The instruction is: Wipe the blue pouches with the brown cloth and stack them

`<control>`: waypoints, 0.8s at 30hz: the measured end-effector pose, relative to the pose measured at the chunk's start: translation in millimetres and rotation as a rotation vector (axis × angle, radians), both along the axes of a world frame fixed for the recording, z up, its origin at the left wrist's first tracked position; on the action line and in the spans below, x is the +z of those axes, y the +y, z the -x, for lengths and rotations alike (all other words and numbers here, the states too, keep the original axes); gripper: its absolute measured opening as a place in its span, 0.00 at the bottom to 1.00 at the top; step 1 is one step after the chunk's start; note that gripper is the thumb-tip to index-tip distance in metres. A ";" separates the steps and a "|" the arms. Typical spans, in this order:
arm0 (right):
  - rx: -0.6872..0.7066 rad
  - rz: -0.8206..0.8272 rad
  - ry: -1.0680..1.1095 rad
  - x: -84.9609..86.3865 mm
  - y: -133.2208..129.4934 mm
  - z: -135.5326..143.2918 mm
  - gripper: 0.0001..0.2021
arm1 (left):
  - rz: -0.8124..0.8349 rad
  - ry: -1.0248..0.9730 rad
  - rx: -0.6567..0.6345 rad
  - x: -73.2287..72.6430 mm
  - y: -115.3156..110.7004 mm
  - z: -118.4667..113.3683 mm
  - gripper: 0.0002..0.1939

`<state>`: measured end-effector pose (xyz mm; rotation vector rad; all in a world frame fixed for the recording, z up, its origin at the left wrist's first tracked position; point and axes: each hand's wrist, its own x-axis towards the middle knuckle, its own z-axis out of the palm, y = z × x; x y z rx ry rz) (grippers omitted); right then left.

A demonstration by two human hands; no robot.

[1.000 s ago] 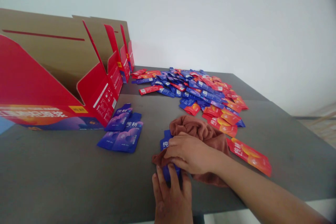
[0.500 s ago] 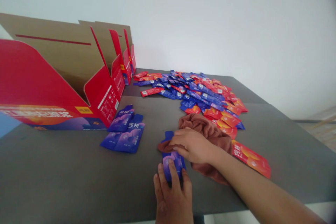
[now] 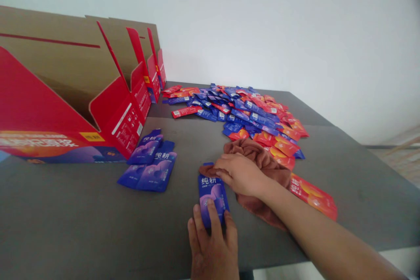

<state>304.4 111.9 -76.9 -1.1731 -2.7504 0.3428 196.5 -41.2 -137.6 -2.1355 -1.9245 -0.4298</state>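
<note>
A blue pouch with purple fruit printed on it lies flat on the table near the front edge. My left hand rests on its lower end with the fingers spread. A brown cloth is gripped in my right hand, and a fold of it covers the pouch's top end. The rest of the cloth lies bunched to the right. Beside it, partly under the forearm, is a red-orange pouch. Several blue pouches overlap to the left of my hands.
Open red cardboard boxes stand in a row along the left side, flaps up. A large heap of blue and red pouches spreads over the back of the grey table. A white wall rises behind.
My right hand has moved the cloth up toward the pouch's top, so the white lettering now shows. My left hand stays on the lower end. The view has shifted slightly.
</note>
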 end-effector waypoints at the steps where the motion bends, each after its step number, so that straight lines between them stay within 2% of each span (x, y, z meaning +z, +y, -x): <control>1: -0.019 -0.001 -0.008 -0.5 2.1 -1.1 0.10 | -0.002 -0.003 0.000 -0.4 -0.1 -0.1 0.20; 5: 0.011 -0.006 0.002 -0.6 2.7 -2.7 0.09 | -0.009 -0.012 0.007 -2.9 0.1 -0.8 0.19; 11: 0.302 0.074 0.088 8.0 -16.2 2.9 0.08 | -0.028 -0.032 0.022 -2.5 0.6 -2.2 0.18; 14: 0.356 0.102 0.082 12.2 -24.2 6.5 0.07 | -0.019 -0.033 0.008 -1.0 0.6 -1.6 0.19; 18: 0.253 0.058 0.064 8.1 -20.7 7.5 0.07 | -0.041 -0.013 0.005 -3.4 0.9 -0.1 0.20; 24: -0.013 -0.009 -0.013 -0.5 -0.5 0.9 0.10 | -0.054 0.007 0.014 -5.5 2.0 0.1 0.16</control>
